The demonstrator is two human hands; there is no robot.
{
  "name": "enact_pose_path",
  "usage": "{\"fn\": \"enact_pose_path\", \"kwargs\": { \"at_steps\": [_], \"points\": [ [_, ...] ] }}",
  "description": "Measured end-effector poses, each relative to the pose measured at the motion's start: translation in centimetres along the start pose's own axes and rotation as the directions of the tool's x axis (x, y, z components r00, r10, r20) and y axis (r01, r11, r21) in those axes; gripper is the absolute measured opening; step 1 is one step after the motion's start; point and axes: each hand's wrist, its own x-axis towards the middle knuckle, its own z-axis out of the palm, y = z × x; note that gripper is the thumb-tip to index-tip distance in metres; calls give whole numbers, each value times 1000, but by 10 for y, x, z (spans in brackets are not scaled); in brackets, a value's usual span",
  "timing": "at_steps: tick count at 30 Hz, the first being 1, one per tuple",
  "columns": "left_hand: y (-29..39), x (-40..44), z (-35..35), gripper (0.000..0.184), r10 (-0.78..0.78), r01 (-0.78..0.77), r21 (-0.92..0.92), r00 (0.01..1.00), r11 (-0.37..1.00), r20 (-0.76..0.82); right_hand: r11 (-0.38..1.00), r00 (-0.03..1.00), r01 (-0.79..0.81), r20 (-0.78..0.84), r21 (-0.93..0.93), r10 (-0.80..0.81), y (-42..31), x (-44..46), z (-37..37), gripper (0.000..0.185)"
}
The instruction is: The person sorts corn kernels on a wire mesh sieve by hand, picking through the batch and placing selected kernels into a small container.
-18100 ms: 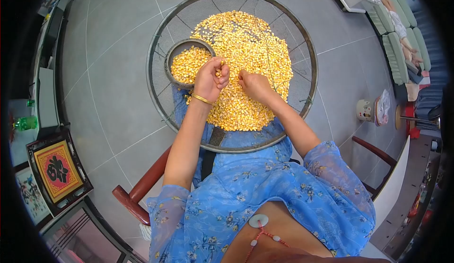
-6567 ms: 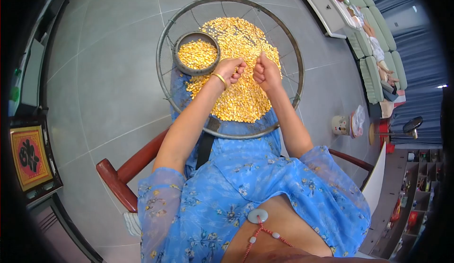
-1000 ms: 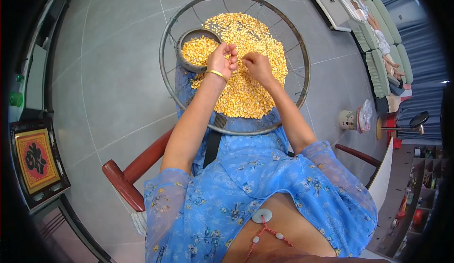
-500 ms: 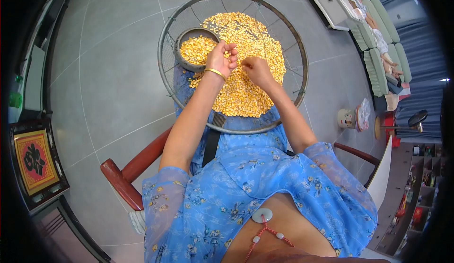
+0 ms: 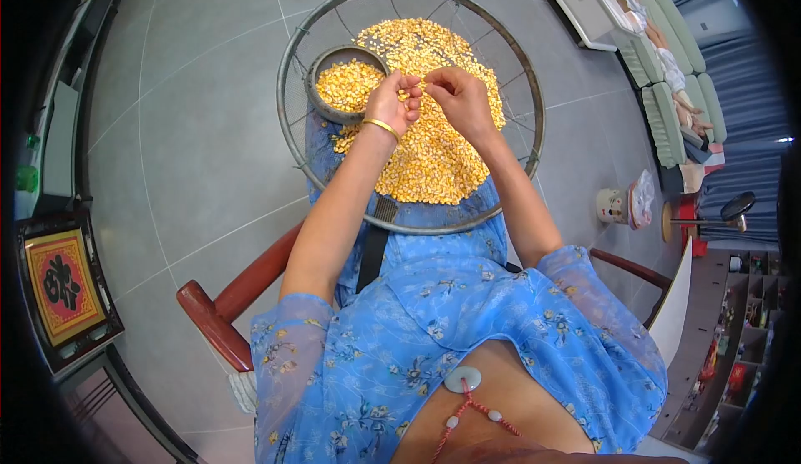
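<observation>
A round wire-mesh sieve (image 5: 540,130) with a thick rim rests across the lap, with loose corn kernels (image 5: 434,163) spread over its mesh. Inside it at the far left stands a dark round bowl (image 5: 340,117) holding more kernels. My left hand (image 5: 394,102), with a gold bangle at the wrist, is beside the bowl, palm turned up and fingers curled around a few corn kernels. Close to its fingertips, my right hand (image 5: 461,102) is closed in a pinch above the corn. Whatever lies between its thumb and finger is too small to make out.
A red wooden chair arm (image 5: 242,289) is at the left, another (image 5: 630,269) at the right. A small white bucket (image 5: 612,206) stands on the tiled floor to the right. Farther off, a person's legs (image 5: 667,55) lie on a green sofa (image 5: 677,26).
My right hand has moved up and away from me, its pinched fingers now level with the left fingertips. My left hand stays almost in place.
</observation>
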Motion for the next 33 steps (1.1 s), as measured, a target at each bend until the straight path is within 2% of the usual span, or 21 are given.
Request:
{"fn": "enact_pose_path", "kwargs": {
  "at_steps": [1,5,7,8,10,13,14,16,17,19,24,27,31,33],
  "points": [
    [0,0,0,38,1,-1,0,1000,1000,1,997,998,56,18,57,-57,-9,1,0,10],
    [0,-4,8,37,-18,17,-26,1000,1000,-9,997,996,73,-53,33,-71,8,-3,4,10],
    [2,-5,8,37,-14,14,-25,999,1000,-32,982,999,8,38,-188,-1,28,-13,0,13],
    [3,-5,8,37,-4,3,-25,1000,1000,-26,982,999,8,39,-189,-1,40,-20,2,13],
    [1,-3,7,38,1,-1,-24,1000,1000,-20,923,953,66,298,-380,54,62,-36,8,16],
    [0,-3,5,37,7,-7,-21,1000,1000,-26,888,930,91,358,-450,86,73,-52,16,14],
    [0,-3,5,36,5,-6,-19,999,1000,-36,889,930,92,358,-448,84,76,-51,17,14],
    [0,-4,6,36,5,-6,-17,999,1000,-47,921,947,-11,292,-390,136,69,-47,13,12],
    [0,-4,6,36,15,-15,-9,999,1000,-49,921,947,-13,291,-390,136,66,-42,11,12],
    [-2,-5,8,35,19,-19,-1,999,1000,-49,961,971,-28,221,-275,92,57,-28,3,11],
    [-2,3,-1,34,-9,9,46,1000,999,-5,971,995,29,95,-236,-7,12,-1,-9,16],
    [-4,3,0,34,-20,20,0,1000,1000,6,999,999,-16,37,-42,17,-18,3,-7,18],
    [0,0,2,34,-35,35,-34,999,999,13,994,994,-105,18,-36,106,11,-4,-1,14],
    [2,-2,5,34,-15,13,-44,1000,999,-23,969,992,10,122,-248,21,42,-19,6,10]
  ]
}}
